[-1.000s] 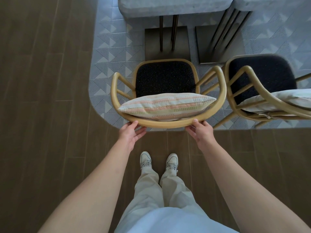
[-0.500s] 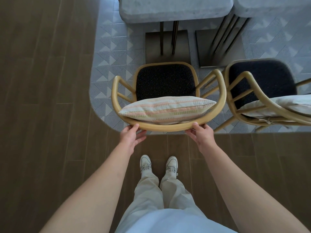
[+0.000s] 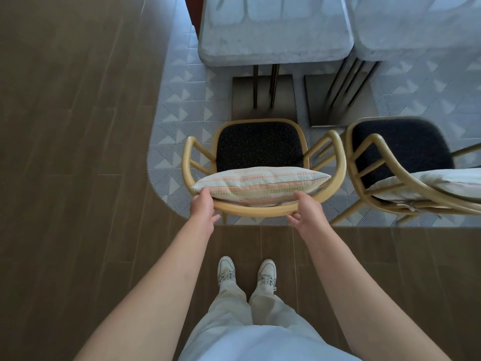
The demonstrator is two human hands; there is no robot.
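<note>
My two white trainers [image 3: 226, 272] stand on the brown wooden plank floor [image 3: 65, 178]. Ahead, my left hand [image 3: 204, 208] and right hand [image 3: 304, 213] clasp the curved back rail of the tan bentwood armchair [image 3: 255, 211]. My thumbs are hooked further over it than a moment ago, against its striped cushion [image 3: 260, 187]. The chair stands on pale patterned tile [image 3: 179, 100] just beside a second matching armchair [image 3: 398, 149], which has its own pale cushion [image 3: 442, 183]. Beyond are two grey stone-topped tables [image 3: 273, 29].
</note>
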